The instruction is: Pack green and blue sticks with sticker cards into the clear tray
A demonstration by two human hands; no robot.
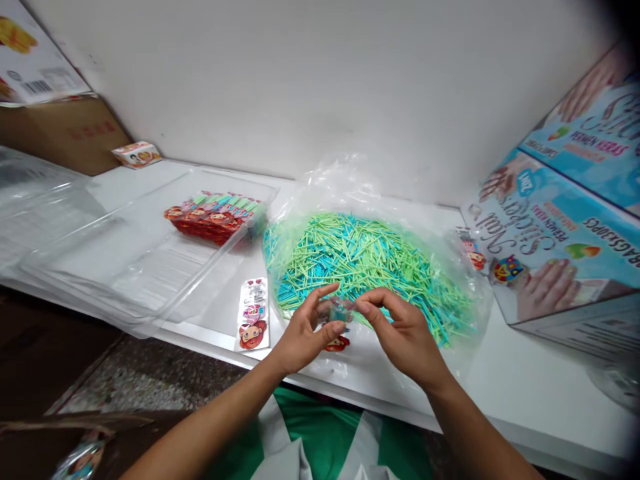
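Observation:
A small clear printed packet (338,342) with a red-haired cartoon figure is between my hands, above the front of the table. My left hand (307,333) curls its thumb and fingers around the packet's left side. With thumb and forefinger pinched, my right hand (403,333) grips the packet's upper right edge. Just behind lies a large heap of green and blue thin sticks (360,260) on a clear plastic bag (345,177). To the left of my left hand, a flat printed packet (253,317) lies on the white table (543,373).
At the left, a clear plastic tray (150,313) holds stacked filled packets (215,217). More clear trays (35,207) lie farther left, near a brown carton (70,133). Blue nail-sticker boxes (565,233) stand at the right. A wall (300,87) closes off the back.

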